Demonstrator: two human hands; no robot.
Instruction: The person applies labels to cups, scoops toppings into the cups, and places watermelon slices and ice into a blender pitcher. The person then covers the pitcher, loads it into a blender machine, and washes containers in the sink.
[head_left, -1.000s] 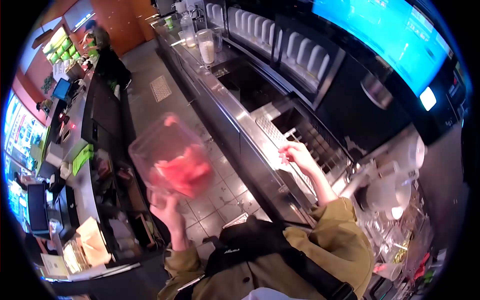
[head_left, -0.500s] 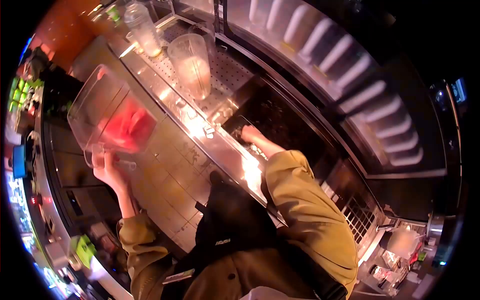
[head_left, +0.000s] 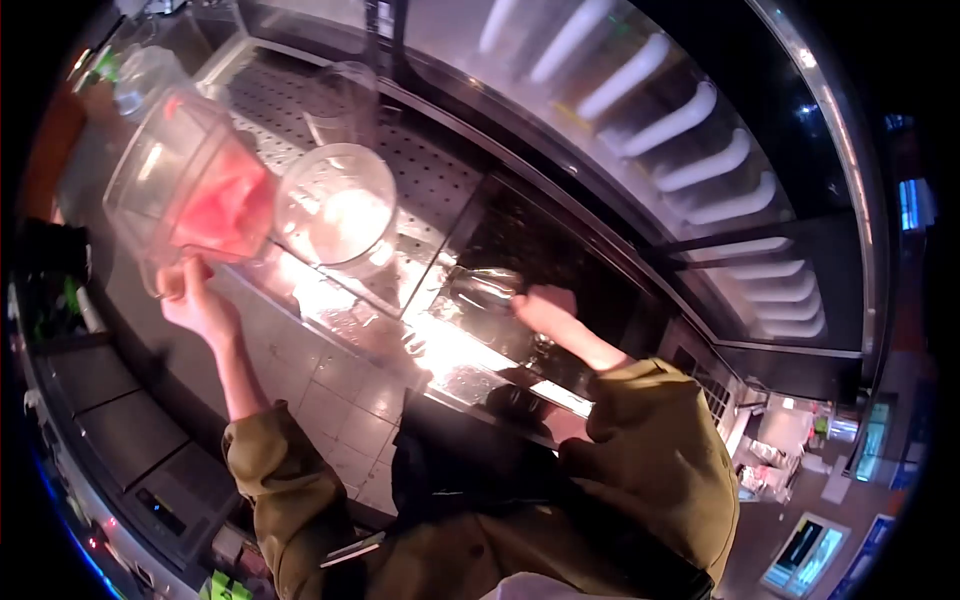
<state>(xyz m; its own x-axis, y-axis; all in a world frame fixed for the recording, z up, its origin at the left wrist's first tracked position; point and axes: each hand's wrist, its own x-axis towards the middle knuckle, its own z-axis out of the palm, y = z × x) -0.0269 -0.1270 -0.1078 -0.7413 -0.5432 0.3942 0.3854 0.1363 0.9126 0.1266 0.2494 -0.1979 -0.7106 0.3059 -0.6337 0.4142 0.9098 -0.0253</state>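
Note:
My left hand [head_left: 200,305] is closed on the lower edge of a clear plastic container [head_left: 135,195], holding it tilted in the air. Something pinkish red [head_left: 228,205] lies inside; whether it is food or a cloth I cannot tell. Over the dark sunken well [head_left: 590,285] of the counter, my right hand [head_left: 548,310] is closed around the end of a shiny, rounded utensil [head_left: 485,287]. Its exact kind is unclear through the glare. Between the hands a round clear tub [head_left: 335,205] with whitish contents stands beside the well.
Behind the tub is a perforated metal drain tray [head_left: 270,95] with another clear container [head_left: 340,100] on it. A metal-framed case with a row of white curved shapes [head_left: 685,120] rises behind the well. Tiled floor [head_left: 340,390] shows below the counter's bright metal edge.
My view has turned and come nearer the counter. The container in my left hand has moved up to beside the tub. The shiny utensil at my right hand now shows more clearly.

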